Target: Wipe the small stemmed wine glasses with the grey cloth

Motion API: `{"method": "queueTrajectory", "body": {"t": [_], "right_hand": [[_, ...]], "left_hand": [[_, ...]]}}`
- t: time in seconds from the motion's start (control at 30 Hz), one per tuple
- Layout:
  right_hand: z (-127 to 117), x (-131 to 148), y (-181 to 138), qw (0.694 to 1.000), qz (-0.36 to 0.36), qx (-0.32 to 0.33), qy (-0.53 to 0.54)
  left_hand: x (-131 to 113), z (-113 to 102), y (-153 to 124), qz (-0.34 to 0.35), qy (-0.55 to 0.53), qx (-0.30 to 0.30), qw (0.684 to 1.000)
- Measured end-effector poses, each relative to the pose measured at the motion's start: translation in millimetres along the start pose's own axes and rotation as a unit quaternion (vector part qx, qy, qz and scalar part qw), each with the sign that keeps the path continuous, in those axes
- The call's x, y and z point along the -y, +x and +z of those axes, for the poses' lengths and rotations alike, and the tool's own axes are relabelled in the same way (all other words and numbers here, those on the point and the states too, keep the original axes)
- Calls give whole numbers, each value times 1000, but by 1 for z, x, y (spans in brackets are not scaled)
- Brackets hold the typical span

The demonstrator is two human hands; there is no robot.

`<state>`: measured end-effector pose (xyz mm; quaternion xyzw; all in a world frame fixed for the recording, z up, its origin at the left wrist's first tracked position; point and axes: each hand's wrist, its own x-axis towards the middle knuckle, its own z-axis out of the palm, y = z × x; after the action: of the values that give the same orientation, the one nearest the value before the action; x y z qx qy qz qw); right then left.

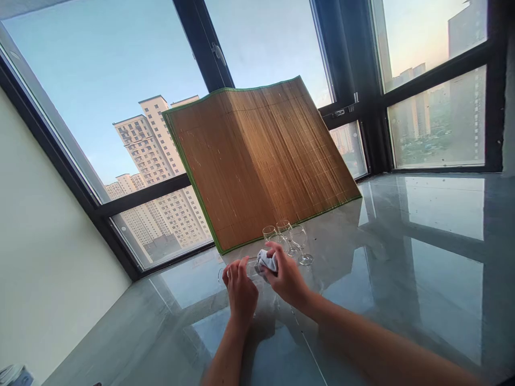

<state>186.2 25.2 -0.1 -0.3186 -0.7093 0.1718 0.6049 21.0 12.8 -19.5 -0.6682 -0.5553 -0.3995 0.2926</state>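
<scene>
The left hand (241, 287) curled, left forearm (228, 348) aimed toward one o'clock; the right hand (287, 277) pinched, right forearm (362, 324) toward ten.

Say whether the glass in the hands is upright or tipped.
Tipped: the glass is held sideways, one end showing beyond the left hand, the other at the cloth in the right hand.

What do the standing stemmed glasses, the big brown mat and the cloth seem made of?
Standing glasses: probably smooth, glossy glass, being see-through with bright rims, though clear plastic is possible.
Mat: likely bamboo or similar strips, with a slight sheen; fine parallel lines show.
Cloth: probably soft, matte fabric, since it bunches up; fibre unclear.
</scene>
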Motion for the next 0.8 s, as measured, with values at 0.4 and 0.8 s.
{"method": "queueTrajectory", "body": {"t": [0.4,0.8], "right_hand": [[-7,14,1,962,133,143,192],[-10,17,5,935,167,228,212]], "left_hand": [[10,2,-1,-19,-4,-26,999],[8,0,-1,8,-33,-50,998]]}}
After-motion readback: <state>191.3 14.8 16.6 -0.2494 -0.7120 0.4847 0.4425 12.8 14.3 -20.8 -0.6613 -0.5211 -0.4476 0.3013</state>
